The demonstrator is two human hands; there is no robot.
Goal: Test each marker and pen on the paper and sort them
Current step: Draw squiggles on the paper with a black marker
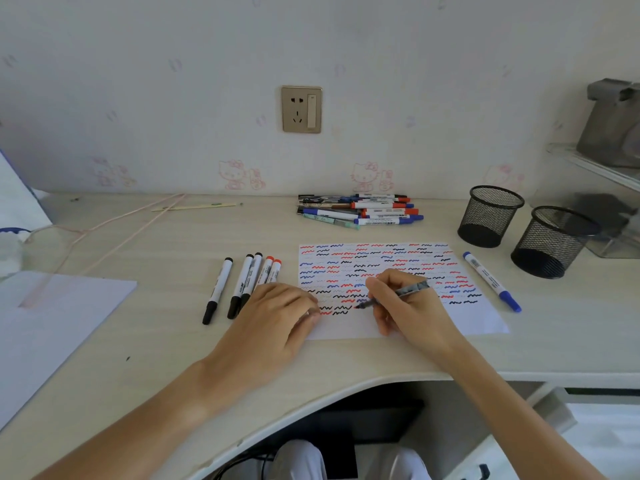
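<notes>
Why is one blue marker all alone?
The blue marker lies slanted by itself right of the paper, apart from the five markers laid left of it. Both mesh cups look empty. Nothing looks spilled or broken.

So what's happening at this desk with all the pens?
A person is testing pens. The right hand grips a grey pen, tip on the squiggle-covered white paper; the left hand holds the sheet's edge. Five tested markers lie left, one blue-capped marker right, an untested pile behind. Two black mesh cups look empty.

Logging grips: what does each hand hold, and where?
Right hand pinches a dark pen low on its barrel near the tip; left hand holds nothing.
</notes>
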